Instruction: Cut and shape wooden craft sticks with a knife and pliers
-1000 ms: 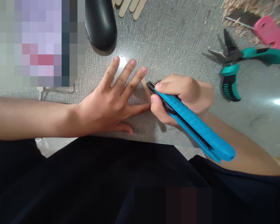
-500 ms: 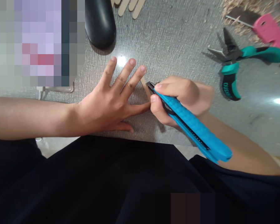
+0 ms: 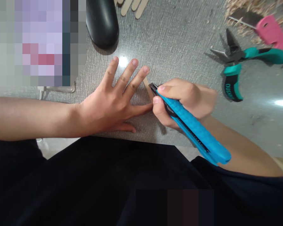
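Observation:
My left hand point(image 3: 116, 97) lies on the grey table with its fingers spread. Its index fingertip reaches the lower end of a thin wooden stick point(image 3: 147, 88), and the middle fingertip is close to the upper end. In my right hand point(image 3: 186, 99) is a blue utility knife point(image 3: 195, 127), gripped near its front. The knife slants up and left, its short dark blade at the stick's right edge. Whether the blade presses into the wood I cannot tell. Fingers and knife hide part of the stick.
Teal-and-black pliers point(image 3: 233, 59) lie open on the right. Behind them a pink-handled blade point(image 3: 272, 31) rests among wood shavings point(image 3: 241, 6). Several craft sticks point(image 3: 141, 8) and a black rounded object point(image 3: 102, 25) are at the back. A white cable point(image 3: 41, 93) runs near my left forearm.
The rear end of the knife has swung slightly left, while its tip stays by the stick. The left hand keeps its spread pose; the whole view shifts a little.

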### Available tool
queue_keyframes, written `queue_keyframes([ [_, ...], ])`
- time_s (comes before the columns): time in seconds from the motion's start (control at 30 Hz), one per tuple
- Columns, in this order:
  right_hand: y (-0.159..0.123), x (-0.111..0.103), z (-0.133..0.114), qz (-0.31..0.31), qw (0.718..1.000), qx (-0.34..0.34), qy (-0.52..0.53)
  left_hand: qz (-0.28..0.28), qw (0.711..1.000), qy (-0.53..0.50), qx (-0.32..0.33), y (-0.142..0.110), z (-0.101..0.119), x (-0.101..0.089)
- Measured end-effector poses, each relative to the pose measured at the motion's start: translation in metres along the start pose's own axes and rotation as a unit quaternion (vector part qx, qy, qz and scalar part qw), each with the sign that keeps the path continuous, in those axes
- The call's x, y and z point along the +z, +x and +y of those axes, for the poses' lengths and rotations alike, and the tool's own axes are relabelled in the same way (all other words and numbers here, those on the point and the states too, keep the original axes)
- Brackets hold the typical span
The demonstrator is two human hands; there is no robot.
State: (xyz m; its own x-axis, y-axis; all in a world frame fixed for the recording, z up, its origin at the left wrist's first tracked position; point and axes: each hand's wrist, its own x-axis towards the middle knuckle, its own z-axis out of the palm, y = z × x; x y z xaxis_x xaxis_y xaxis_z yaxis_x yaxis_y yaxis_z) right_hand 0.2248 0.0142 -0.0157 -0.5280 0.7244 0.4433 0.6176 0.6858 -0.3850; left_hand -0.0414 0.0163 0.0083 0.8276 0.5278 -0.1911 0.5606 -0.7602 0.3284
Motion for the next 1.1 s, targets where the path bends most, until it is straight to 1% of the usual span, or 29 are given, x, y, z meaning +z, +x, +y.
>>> queue_keyframes([
  [0.23,-0.007,0.001,0.002,0.009,1.000,0.008,0.011,0.015,1.000,-0.002,0.001,0.000,-0.001,0.002],
  [0.33,-0.008,0.001,0.002,0.001,1.000,0.021,0.012,0.016,1.000,-0.003,0.005,-0.001,-0.001,0.003],
  [0.47,-0.005,0.002,0.001,0.018,1.000,-0.002,0.000,0.029,1.000,-0.007,0.004,-0.001,-0.001,0.003],
  [0.6,-0.002,-0.001,-0.002,0.019,1.000,-0.005,-0.001,0.014,1.000,-0.006,0.006,0.000,-0.001,0.001],
  [0.8,-0.002,-0.006,-0.003,-0.075,0.996,0.036,0.026,-0.006,1.000,0.013,0.007,0.001,0.002,-0.003],
  [0.87,-0.002,-0.007,-0.003,-0.057,0.998,0.028,0.030,-0.004,1.000,0.017,0.011,0.002,0.002,-0.003],
  [0.97,-0.003,-0.007,-0.004,-0.024,1.000,0.010,0.011,0.000,1.000,-0.006,0.003,0.002,0.003,-0.004],
  [1.03,-0.003,-0.007,-0.004,-0.036,0.999,0.009,0.008,-0.005,1.000,-0.016,-0.003,0.003,0.002,-0.006],
  [1.1,-0.002,-0.006,-0.004,-0.030,0.999,0.005,0.010,-0.013,1.000,-0.017,-0.002,0.003,0.002,-0.007],
])
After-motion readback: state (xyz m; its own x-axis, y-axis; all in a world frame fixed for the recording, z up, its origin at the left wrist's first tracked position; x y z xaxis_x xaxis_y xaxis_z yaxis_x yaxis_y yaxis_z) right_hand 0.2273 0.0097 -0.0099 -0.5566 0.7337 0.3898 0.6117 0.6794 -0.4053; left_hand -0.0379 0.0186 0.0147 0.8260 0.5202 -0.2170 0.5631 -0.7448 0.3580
